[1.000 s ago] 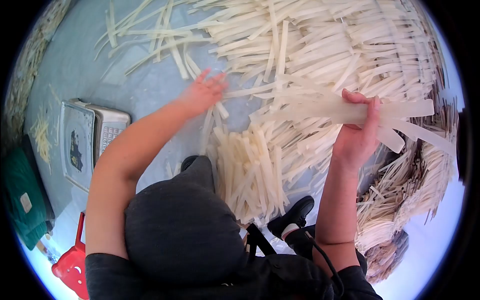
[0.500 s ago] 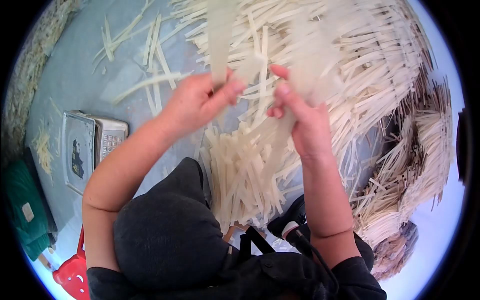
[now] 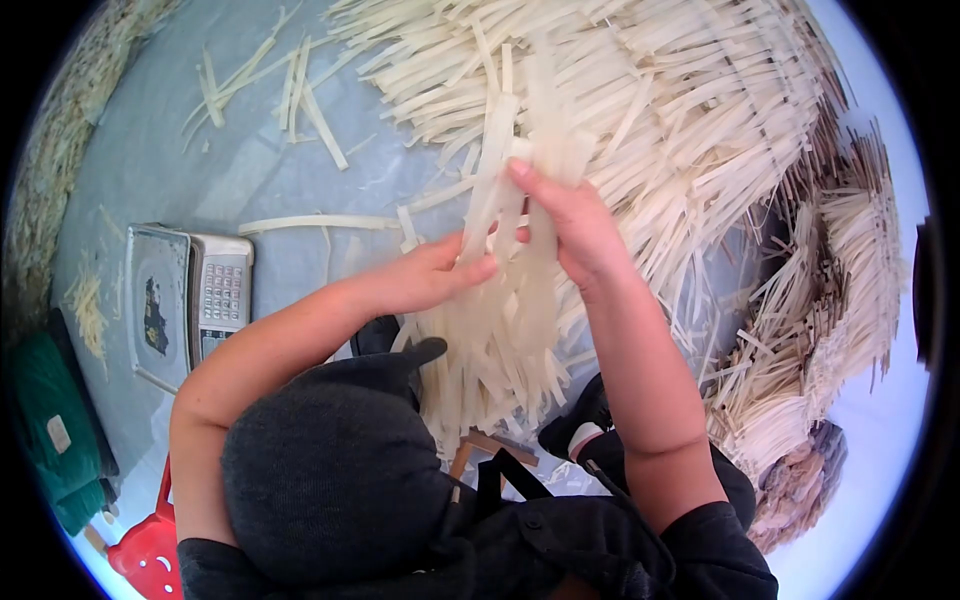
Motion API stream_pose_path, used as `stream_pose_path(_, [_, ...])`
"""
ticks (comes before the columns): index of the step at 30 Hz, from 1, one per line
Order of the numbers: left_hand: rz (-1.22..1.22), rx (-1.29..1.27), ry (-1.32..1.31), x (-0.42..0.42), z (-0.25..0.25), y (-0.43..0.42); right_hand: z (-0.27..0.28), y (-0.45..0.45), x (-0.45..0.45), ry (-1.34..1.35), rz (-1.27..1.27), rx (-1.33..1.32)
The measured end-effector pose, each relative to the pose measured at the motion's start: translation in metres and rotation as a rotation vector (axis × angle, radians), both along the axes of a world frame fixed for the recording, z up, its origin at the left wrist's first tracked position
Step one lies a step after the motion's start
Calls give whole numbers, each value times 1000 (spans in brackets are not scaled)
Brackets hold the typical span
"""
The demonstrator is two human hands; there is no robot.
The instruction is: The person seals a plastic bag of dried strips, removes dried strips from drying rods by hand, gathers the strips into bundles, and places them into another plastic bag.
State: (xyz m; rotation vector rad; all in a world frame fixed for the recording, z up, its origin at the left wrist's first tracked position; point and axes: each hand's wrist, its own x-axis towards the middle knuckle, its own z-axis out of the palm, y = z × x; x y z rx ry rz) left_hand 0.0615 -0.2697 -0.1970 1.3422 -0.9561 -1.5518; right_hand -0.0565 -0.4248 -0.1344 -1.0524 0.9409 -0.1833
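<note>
In the head view my left hand (image 3: 435,274) is closed, thumb against fingers, around a long, pale, translucent flat strip (image 3: 492,165) that stands up from it. Close by on the right, my right hand (image 3: 580,228) grips several similar pale strips (image 3: 543,110), its thumb pressed on their near side. The strips from both hands cross or overlap in front of me, partly blurred. Below them lies a loose heap of pale strips (image 3: 490,375) at my knees. A much larger spread of strips (image 3: 690,130) fills the area ahead and to the right.
A scale with a keypad (image 3: 222,285) stands at the left on the grey sheet (image 3: 270,185). Scattered strips (image 3: 305,95) lie beyond it. Dark-ended strip bundles (image 3: 850,290) are stacked at the right. A green cloth item (image 3: 60,430) and a red plastic piece (image 3: 150,555) sit lower left.
My left hand has lowered and moved slightly right with its strip. My right hand has shifted left, bringing its strips close to the left hand's.
</note>
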Motion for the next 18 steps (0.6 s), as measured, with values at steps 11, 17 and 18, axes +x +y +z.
stream_pose_path(11, [197, 200, 502, -22, -14, -24, -14, -9, 17, -61, 20, -165])
stream_pose_path(17, [144, 105, 443, -20, -18, -25, -2, -85, 18, -54, -61, -400])
stream_pose_path(18, [144, 101, 420, -20, -18, -24, 3, -91, 20, -51, -84, -464])
